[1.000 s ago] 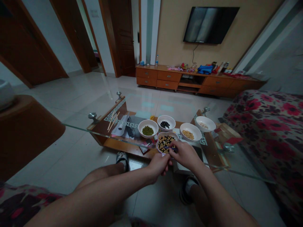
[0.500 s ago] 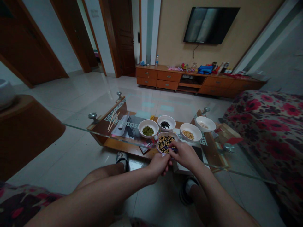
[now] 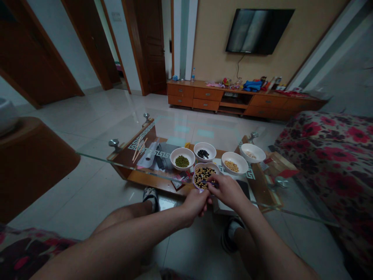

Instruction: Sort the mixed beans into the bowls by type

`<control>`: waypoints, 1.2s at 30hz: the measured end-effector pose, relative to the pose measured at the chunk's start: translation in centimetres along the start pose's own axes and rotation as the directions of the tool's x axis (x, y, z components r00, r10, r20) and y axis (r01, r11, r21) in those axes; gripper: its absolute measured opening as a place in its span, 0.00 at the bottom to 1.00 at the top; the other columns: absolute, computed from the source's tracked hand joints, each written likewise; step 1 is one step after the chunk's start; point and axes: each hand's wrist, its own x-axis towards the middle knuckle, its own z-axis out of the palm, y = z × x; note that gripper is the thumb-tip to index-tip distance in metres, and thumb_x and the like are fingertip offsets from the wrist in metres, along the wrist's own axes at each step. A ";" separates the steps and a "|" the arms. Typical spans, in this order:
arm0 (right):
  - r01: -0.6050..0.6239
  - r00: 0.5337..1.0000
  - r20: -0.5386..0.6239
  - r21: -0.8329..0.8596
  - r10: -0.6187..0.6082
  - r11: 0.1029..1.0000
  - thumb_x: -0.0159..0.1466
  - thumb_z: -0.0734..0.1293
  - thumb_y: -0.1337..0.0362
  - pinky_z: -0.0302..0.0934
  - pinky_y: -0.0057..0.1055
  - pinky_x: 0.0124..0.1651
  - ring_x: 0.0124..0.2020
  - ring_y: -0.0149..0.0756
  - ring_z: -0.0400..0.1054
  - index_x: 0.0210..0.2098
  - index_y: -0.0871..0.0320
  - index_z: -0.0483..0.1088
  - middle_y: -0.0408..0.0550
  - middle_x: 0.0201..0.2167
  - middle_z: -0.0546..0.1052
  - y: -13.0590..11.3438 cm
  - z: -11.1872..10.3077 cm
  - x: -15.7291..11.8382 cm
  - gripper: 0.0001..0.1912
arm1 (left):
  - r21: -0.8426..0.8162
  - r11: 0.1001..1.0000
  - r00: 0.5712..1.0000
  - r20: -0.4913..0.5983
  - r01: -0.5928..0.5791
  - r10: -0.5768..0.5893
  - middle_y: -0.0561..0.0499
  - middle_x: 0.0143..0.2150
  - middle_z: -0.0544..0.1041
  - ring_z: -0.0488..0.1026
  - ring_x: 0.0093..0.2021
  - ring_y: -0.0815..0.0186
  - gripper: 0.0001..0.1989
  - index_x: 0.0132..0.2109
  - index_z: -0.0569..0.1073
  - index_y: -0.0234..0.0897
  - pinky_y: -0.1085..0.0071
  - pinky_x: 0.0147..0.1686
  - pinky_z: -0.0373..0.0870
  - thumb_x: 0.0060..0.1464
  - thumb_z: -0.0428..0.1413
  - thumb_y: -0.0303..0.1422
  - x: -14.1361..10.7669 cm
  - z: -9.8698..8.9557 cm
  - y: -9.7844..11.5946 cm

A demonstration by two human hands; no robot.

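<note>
One left hand [image 3: 196,203] is holding the bean bowl [image 3: 216,167] by its edge, fingers curled; one right hand [image 3: 227,188] is pinching a dark stick [image 3: 208,182], fingers nearly closed.

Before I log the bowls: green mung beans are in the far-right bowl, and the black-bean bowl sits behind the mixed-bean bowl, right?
Not quite: the head view shows the green mung beans in the leftmost bowl. The black-bean bowl does sit behind the mixed-bean bowl.

Dark television [image 3: 260,31] above a low wooden cabinet [image 3: 207,99], floral fabric [image 3: 329,155] rightward.
</note>
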 end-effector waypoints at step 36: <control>-0.659 0.651 -0.523 -0.029 0.550 0.752 0.64 0.57 0.51 0.55 0.32 0.30 0.30 0.43 0.70 0.44 0.54 0.74 0.52 0.29 0.77 2.2 -3.2 -0.8 0.20 | 0.018 0.999 1.000 0.013 0.027 -0.027 0.58 0.14 0.59 0.53 0.12 0.74 0.13 0.24 0.65 0.37 0.78 0.13 0.49 0.54 0.47 0.36 0.0 -0.2 0.0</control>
